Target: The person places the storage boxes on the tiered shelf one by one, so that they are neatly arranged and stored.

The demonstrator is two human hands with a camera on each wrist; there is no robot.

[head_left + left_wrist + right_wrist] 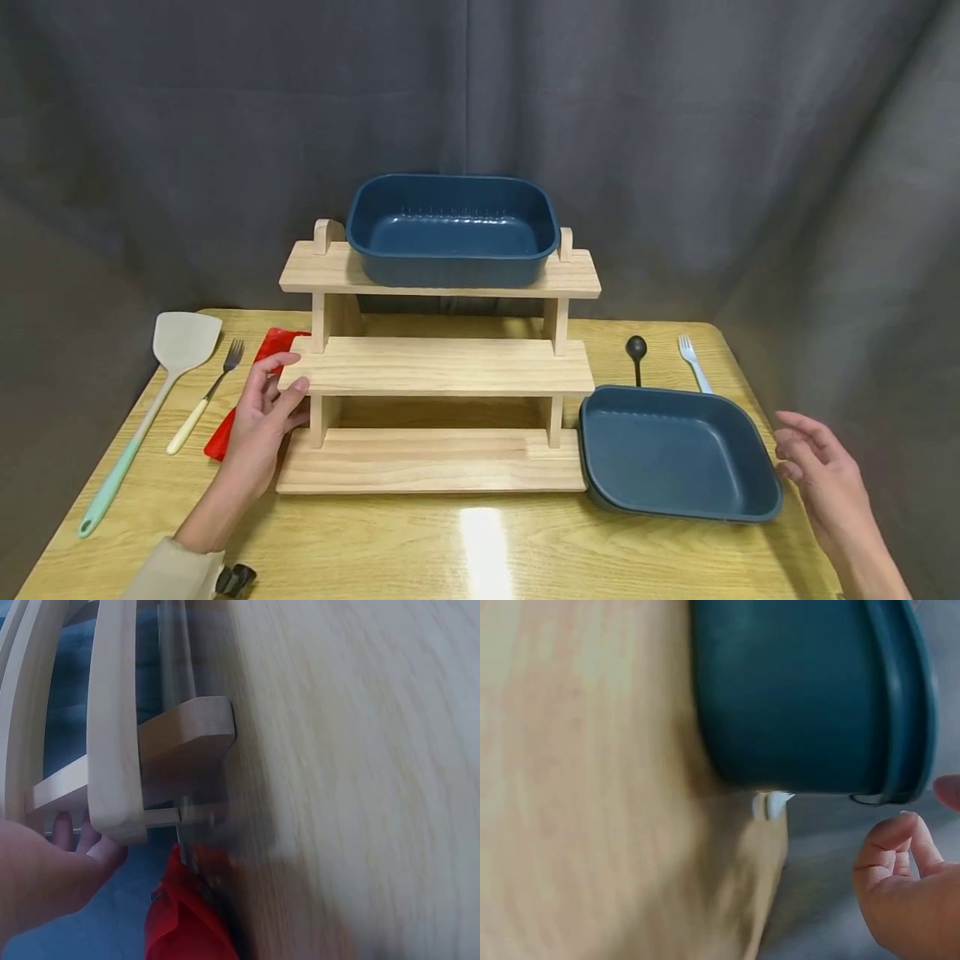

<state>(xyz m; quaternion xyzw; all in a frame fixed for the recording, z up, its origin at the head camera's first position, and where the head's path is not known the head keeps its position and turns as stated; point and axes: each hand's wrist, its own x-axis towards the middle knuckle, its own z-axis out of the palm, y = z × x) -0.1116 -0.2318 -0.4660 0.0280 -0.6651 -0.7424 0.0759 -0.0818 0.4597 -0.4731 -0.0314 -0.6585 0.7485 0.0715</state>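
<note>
A three-tier wooden shelf stand (442, 367) is upright on the table. My left hand (258, 425) grips the left end of its middle board, thumb at the front edge; the left wrist view shows the fingers (82, 847) against the wood. On the top board sits a deep dark blue plastic tub (453, 271). A second dark blue tub (678, 458) stands on the table at the stand's right, touching or nearly touching the bottom board. Beside its right side my right hand (825, 479) hovers with loosely bent fingers, holding nothing. A double rim shows on this tub (795, 697) in the right wrist view.
At the left lie a spatula (183, 342) with a green handle, a fork (198, 412) with a cream handle and a red cloth-like item (221, 437), partly hidden. Behind the right tub are a black spoon (636, 350) and a pale blue fork (693, 362). Grey curtains (637, 150) surround the table.
</note>
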